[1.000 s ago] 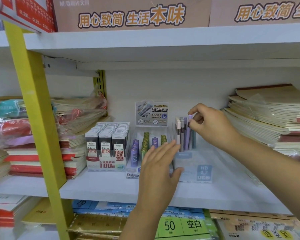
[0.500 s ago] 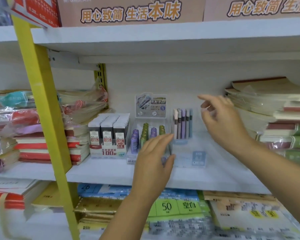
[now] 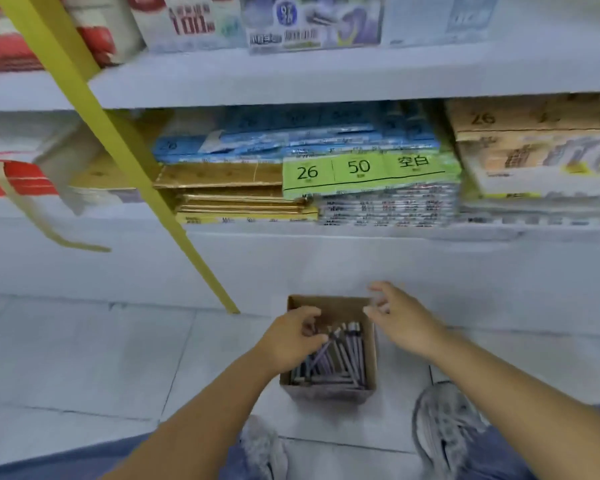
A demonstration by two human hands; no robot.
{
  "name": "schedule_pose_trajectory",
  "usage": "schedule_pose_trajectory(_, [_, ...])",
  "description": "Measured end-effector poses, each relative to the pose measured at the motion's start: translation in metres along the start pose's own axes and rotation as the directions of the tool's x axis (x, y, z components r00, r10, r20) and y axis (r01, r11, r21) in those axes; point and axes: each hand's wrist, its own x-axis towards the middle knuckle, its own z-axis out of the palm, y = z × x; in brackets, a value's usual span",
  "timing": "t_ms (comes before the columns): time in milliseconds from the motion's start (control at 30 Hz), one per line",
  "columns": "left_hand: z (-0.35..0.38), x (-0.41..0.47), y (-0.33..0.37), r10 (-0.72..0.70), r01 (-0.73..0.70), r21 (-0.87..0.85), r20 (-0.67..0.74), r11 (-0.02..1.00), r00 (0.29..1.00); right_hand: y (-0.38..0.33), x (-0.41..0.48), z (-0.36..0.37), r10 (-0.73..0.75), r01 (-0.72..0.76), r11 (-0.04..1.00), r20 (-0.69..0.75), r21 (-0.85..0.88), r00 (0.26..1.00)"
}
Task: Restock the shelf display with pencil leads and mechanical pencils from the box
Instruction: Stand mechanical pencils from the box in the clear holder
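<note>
Purple pencil [image 3: 320,354] in left hand [image 3: 290,341], right hand [image 3: 404,323] splayed.

We see the open brown cardboard box [image 3: 326,394] standing upright on the tiled floor [image 3: 84,358], with purple and grey mechanical pencils [image 3: 347,358] heaped slantwise inside it.

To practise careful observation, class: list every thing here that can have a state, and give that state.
cardboard box: open-topped, upright on the floor, partly filled.
mechanical pencils: lying jumbled inside the box.
left hand: in the box, fingers curled, seemingly pinching the purple pencil.
purple pencil: tilted, upper end at the left hand.
right hand: over the box's right rim, fingers loosely spread, empty.
</note>
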Motion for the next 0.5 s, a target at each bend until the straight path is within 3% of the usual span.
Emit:
schedule_pose_trajectory(200, [0.062,0.056,-0.060,-0.238,0.256,-0.054,0.229,0.965,0.944,0.059,0.011,0.069,0.218,-0.253,0.952,0.198,0.175,0.956])
schedule_pose_trajectory(333, [0.089,0.084,-0.080,-0.293,0.345,-0.118,0.317,0.931,0.902,0.081,0.020,0.075,0.293,-0.379,0.811,0.251,0.446,0.922])
schedule_pose_trajectory(500, [0.112,0.112,-0.087,-0.298,0.410,-0.297,0.358,0.862,0.885,0.090,0.019,0.076,0.296,-0.388,0.811,0.263,0.439,0.918])
